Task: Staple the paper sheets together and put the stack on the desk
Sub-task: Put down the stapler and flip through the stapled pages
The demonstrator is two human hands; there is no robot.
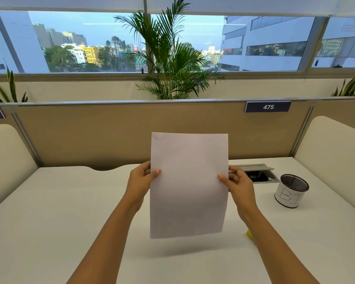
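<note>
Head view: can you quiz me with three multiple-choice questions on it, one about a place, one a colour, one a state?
1. Where does the cup stand?
A. on the desk, right of the paper
B. left of the paper
C. on the windowsill

2. What colour is the small thing low down, right of the paper?
A. red
B. yellow
C. blue

3. How is the paper?
A. flat on the desk
B. crumpled
C. held upright in the air

Answers:
1 A, it stands beyond the right hand.
2 B, a yellow bit shows there.
3 C, the left hand and right hand pinch its side edges, and its shadow falls below.
</note>
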